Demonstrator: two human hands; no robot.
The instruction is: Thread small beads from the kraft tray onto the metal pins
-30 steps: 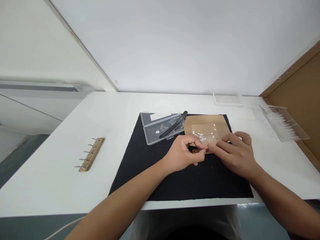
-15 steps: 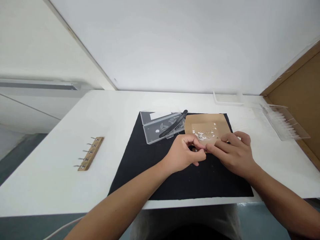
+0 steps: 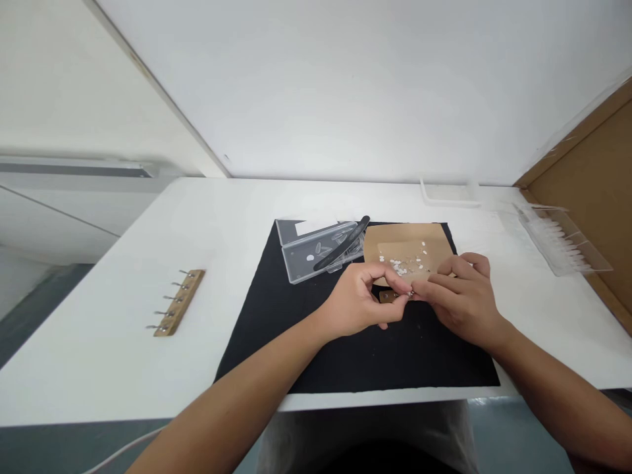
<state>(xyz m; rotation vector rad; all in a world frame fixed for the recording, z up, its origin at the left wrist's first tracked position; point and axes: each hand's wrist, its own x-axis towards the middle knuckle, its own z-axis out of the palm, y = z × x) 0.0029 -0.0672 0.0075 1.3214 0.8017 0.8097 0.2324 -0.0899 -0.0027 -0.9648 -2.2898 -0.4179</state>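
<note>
Fingers of my left hand [image 3: 351,299] pinch a tiny piece [image 3: 411,293]; whether my right hand [image 3: 467,299] grips, I cannot tell. Delicate handling by the wooden strip [image 3: 390,296] seems in hand, calling for steadiness.

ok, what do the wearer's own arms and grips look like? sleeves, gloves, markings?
Bare, tapering left forearm and right forearm, no sleeve along either's visible length. Ungloved human left grip and right grip. No ring, watch, marking or attached cable visible. Dark patch by the right arm at the bottom edge: can't tell if it's a sleeve.
</note>
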